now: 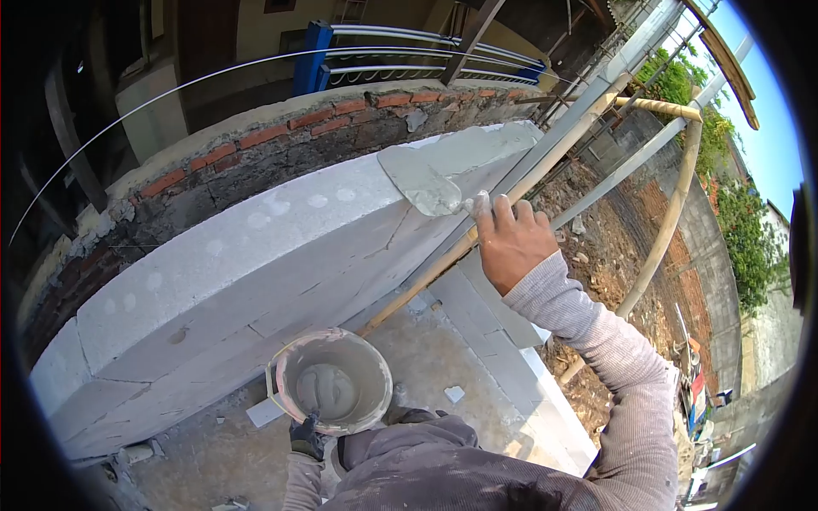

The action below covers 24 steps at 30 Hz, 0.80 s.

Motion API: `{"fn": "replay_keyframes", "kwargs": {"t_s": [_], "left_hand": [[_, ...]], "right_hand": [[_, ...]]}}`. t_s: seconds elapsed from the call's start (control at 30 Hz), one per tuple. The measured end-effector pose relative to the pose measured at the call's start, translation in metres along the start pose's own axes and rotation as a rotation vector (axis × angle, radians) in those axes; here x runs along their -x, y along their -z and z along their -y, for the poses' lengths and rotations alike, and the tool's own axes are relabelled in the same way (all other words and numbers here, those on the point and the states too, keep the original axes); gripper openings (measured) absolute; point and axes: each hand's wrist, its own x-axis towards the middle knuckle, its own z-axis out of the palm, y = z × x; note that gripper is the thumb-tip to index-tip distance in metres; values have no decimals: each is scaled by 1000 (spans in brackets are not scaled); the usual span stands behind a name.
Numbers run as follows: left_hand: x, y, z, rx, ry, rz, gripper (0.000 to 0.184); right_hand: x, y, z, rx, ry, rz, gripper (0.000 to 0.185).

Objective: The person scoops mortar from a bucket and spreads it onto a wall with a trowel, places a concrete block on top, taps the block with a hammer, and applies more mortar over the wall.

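My bare right hand [516,240] is closed around the handle end of a trowel [429,189]. Its blade, coated with grey mortar, lies against the top edge of a pale block wall [213,260]. Beyond the blade, a layer of wet mortar [494,143] covers the wall's top. Low in the view, my left hand [307,436], in a dark glove, grips the rim of a bucket [371,364]. Some grey mortar [327,393] sits in the bottom of this bucket, which I hold close to my body.
An older brick wall [281,134] runs behind the block wall. Bamboo poles [669,226] and a long metal-grey beam [588,94] stand to the right. Below are a concrete floor [426,341], lower blocks [486,319] and rubble-strewn soil [613,238]. A thin cable [170,92] crosses the upper left.
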Motion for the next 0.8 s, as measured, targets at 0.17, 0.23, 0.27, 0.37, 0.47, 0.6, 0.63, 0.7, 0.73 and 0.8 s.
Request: {"fn": "replay_keyframes", "kwargs": {"t_s": [0.17,0.23,0.27,0.37,0.47,0.6,0.63,0.7,0.73,0.8], "left_hand": [[-7,1,7,-45,30,59,52],[-19,5,15,-52,20,108,53],[-22,6,16,-50,16,117,53],[-16,-14,9,-40,94,109,53],[-16,-24,8,-30,86,91,49],[-25,-32,11,-98,101,85,46],[-27,-37,11,-97,109,88,45],[-36,-42,14,-94,108,90,44],[-39,-40,14,-163,133,75,44],[-45,-38,16,-232,158,53,44]], "right_hand": [[3,16,22,-19,95,174,45],[11,26,19,-55,112,135,44],[17,30,18,-94,137,99,44],[33,49,9,-186,128,73,44],[42,52,-8,-268,98,98,46],[43,-34,-7,-432,-363,-72,47],[38,-56,-1,-512,-465,-54,47],[25,-96,16,-574,-543,-36,48],[21,-96,27,-578,-544,-35,48],[22,-98,48,-585,-579,35,46]]}}
